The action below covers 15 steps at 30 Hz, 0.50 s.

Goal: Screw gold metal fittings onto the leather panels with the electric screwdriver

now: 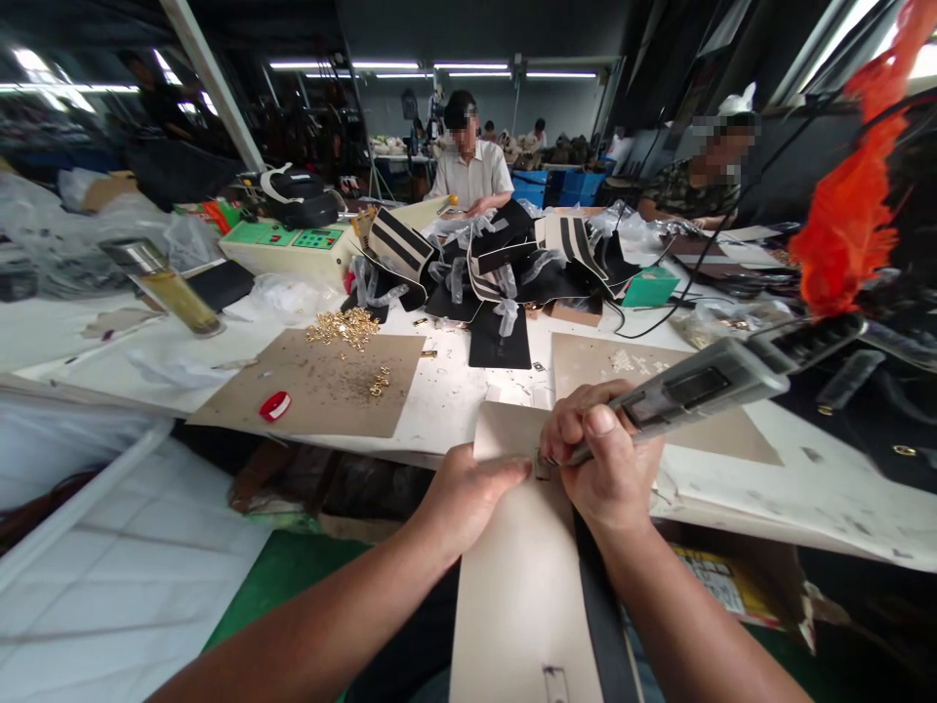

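Observation:
A long beige panel (519,586) with a black edge strip slopes from the table edge toward me. My left hand (468,493) grips its left side, thumb flat on top and the other fingers hidden beneath. In my right hand (611,454) is a grey electric screwdriver (695,381), its tip end pointing down at a small marked rectangle (543,466) on the panel. My fingers cover the very tip, so its contact is hidden. Another marked rectangle (554,683) shows near the panel's lower end. Orange cloth (841,225) hangs at the tool's rear.
Gold hardware pieces (344,328) and a red-rimmed roll (275,406) lie on a brown board (307,386) at left. Black-and-beige striped pieces (399,249) are heaped mid-table. A green-panelled machine (289,244) and a glass bottle (172,293) stand left. Two co-workers sit opposite.

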Available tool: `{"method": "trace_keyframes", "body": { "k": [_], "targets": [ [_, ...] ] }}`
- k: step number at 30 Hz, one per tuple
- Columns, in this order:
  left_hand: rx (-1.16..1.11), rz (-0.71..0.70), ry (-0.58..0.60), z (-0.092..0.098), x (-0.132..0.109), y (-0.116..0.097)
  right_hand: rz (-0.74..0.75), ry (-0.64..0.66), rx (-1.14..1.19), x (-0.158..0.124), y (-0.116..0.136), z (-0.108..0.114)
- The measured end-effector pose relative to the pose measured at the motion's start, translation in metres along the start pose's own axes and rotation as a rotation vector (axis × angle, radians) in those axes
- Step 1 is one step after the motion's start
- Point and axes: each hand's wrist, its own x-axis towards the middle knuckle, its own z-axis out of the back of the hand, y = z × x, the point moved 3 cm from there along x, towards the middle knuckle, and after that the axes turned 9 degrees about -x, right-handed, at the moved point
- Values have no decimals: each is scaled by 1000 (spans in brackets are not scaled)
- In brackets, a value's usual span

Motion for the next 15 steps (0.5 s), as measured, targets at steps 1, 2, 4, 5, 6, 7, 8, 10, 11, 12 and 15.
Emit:
{"method": "trace_keyframes", "body": {
  "k": [1,2,4,5,6,7,8,10,11,12,15],
  "targets": [
    [0,5,-4,0,0,2,-6,-12,21,0,0,0],
    [-1,7,-6,0,1,3,-4,-30,30,0,0,0],
    [-2,-7,-4,0,1,5,14,-82,-4,-1,1,0],
    [1,-20,-1,-1,1,5,17,-112,-43,-1,1,1],
    [9,-33,3,-1,1,5,10,-136,-87,-1,1,2],
    [24,-45,8,-1,1,5,-10,-148,-126,-1,0,2],
    [44,-55,12,-1,1,4,-41,-144,-156,-1,-2,3],
    [90,-74,16,0,1,3,-110,-95,-186,-1,-7,2],
    [109,-86,21,0,1,3,-134,-64,-190,-1,-9,2],
    [122,-96,30,1,1,3,-143,-42,-194,-1,-11,1],
    [135,-106,35,2,2,3,-83,-49,-207,-3,-10,2]
  ]
}}
